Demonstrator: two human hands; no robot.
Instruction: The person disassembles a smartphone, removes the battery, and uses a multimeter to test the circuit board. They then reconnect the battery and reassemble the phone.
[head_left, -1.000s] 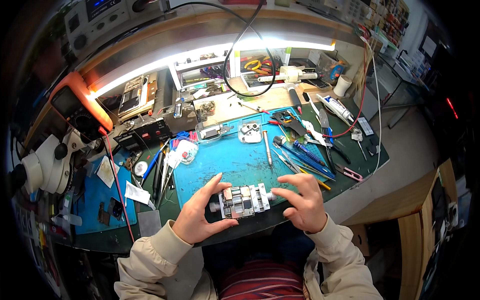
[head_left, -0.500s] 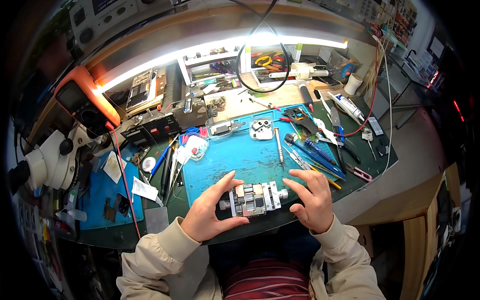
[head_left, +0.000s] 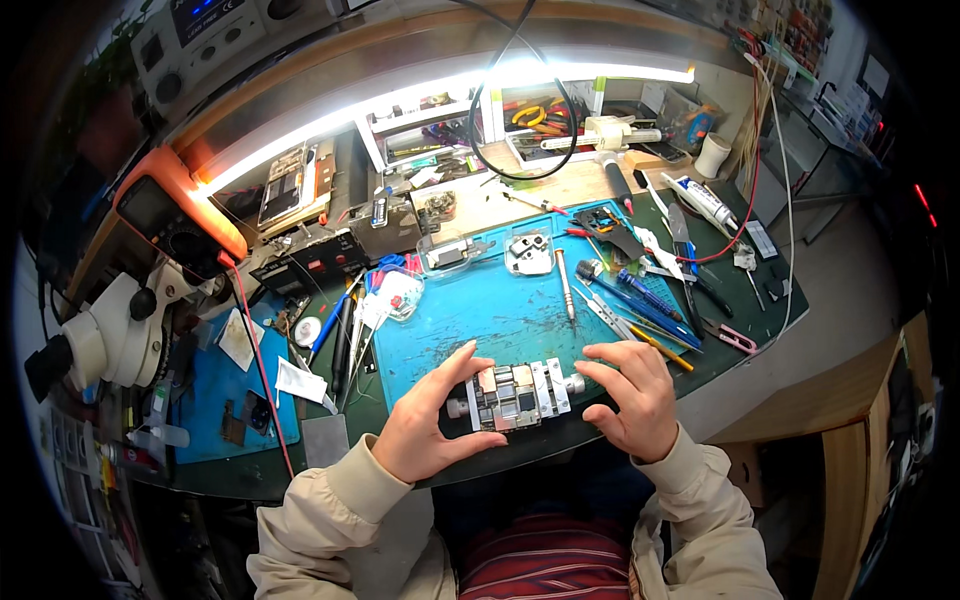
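Note:
A metal board-holding fixture (head_left: 548, 390) lies at the near edge of the blue mat, with a phone circuit board (head_left: 503, 398) clamped in it. My left hand (head_left: 432, 412) grips the fixture's left end, fingers along the far side and thumb along the near side. A round knob (head_left: 574, 384) sticks out at the right end. Around that knob my right hand (head_left: 636, 400) is held with fingers curved and apart, nothing in them. The index fingertip is very near the knob; whether it touches I cannot tell.
On the blue mat (head_left: 450, 325) lie a screwdriver (head_left: 565, 288) and a clear box of small parts (head_left: 529, 254). Tweezers, brushes and pliers crowd the right side. An orange multimeter (head_left: 180, 215) and a white microscope (head_left: 115, 330) stand at left. A black cable loop (head_left: 474, 125) hangs ahead.
The whole view has shifted slightly, with things sitting a little farther right. My right fingers are slightly closer to the knob. My left hand keeps its hold on the fixture.

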